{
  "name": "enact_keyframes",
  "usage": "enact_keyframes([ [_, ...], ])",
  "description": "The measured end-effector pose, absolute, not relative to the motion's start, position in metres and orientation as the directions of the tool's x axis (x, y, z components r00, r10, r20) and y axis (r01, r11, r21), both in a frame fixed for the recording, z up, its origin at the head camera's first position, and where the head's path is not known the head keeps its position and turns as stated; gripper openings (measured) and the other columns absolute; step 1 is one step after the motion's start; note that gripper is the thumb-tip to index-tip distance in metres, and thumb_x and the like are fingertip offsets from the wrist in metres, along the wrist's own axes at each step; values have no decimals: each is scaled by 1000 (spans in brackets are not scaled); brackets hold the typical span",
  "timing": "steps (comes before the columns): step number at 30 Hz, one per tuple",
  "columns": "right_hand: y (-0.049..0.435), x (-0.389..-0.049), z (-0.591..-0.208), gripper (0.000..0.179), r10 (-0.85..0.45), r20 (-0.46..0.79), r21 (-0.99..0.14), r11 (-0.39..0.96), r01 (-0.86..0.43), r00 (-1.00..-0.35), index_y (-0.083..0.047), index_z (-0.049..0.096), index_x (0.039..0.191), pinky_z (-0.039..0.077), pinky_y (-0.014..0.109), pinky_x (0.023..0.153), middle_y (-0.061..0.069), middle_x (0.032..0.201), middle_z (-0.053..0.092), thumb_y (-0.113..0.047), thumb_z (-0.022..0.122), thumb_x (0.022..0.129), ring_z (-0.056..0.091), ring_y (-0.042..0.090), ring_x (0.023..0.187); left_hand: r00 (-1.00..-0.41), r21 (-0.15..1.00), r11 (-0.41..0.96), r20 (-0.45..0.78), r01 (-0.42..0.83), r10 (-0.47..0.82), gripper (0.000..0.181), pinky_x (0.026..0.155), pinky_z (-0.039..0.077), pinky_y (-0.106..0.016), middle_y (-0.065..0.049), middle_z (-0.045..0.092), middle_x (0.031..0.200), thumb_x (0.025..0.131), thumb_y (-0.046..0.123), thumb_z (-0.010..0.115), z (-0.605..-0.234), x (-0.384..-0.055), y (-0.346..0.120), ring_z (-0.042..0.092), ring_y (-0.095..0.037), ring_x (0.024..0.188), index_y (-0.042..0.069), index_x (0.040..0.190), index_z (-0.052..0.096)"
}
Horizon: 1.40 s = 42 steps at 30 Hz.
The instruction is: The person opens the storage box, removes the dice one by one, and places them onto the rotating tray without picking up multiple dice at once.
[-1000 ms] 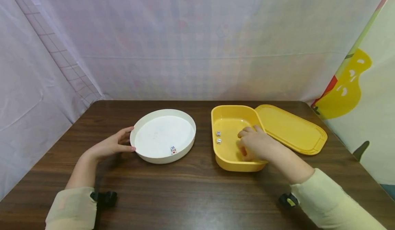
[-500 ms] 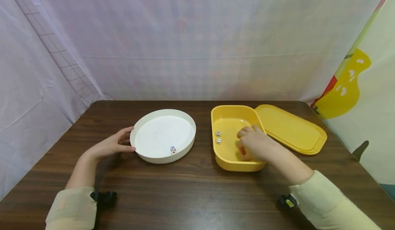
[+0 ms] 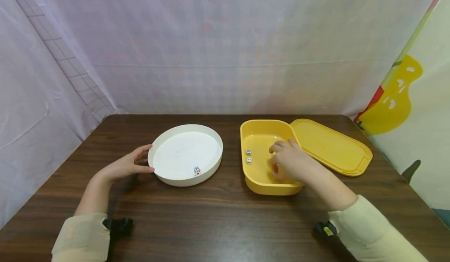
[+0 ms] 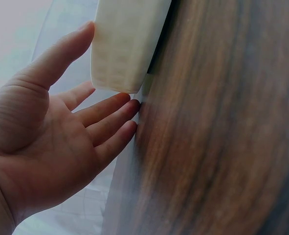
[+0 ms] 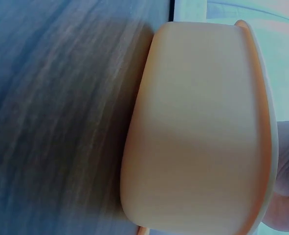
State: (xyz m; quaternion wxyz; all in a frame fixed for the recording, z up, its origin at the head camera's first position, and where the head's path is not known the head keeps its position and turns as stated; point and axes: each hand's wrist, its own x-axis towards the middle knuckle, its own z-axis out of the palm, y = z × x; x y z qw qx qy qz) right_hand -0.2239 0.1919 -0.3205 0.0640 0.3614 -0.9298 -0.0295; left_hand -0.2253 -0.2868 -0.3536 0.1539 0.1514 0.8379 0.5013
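My left hand [image 3: 124,166] touches the left side of a round white tray [image 3: 175,182]; thumb and fingertips rest on its wall, the fingers mostly straight in the left wrist view. Two white dice [image 3: 197,171] lie together near the tray's front right. My right hand [image 3: 291,162] reaches into a yellow plastic box [image 3: 272,189], its fingers curled downward. A small white and red bit between thumb and fingers looks like a die [image 3: 275,171], mostly hidden. Two more dice [image 3: 249,156] lie along the box's left wall. In the right wrist view the box wall [image 5: 198,127] hides the fingers.
A yellow lid [image 3: 334,147] lies on the dark wooden table [image 3: 211,223], right of the box and close against it. Pale curtains [image 3: 228,59] hang behind the table's far edge. A black wrist device sits at each sleeve.
My right hand has shifted slightly up and left inside the box, and a white and red bit now shows at its fingers. The left hand, tray and visible dice stay put.
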Motion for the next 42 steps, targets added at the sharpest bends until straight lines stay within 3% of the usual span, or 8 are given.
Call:
enact_keyframes([
  [14, 188, -223, -310, 22, -626, 119, 28, 778, -627, -771, -27, 59, 62, 19, 69, 100, 15, 116, 59, -18, 77, 72, 43, 37, 119, -907, 885, 456, -112, 94, 405, 91, 106, 22, -59, -35, 21, 147, 87, 13, 70, -353, -225, -287, 21, -48, 135, -3, 151, 8],
  [42, 171, -219, -292, 16, -634, 204, 23, 765, -644, -746, -26, 63, 68, 18, 65, 101, 14, 118, 58, -24, 77, 76, 45, 38, 118, -907, 879, 468, -116, 96, 405, 91, 105, 24, -59, -34, 20, 148, 88, 15, 70, -353, -226, -287, 23, -48, 134, -3, 151, 7],
])
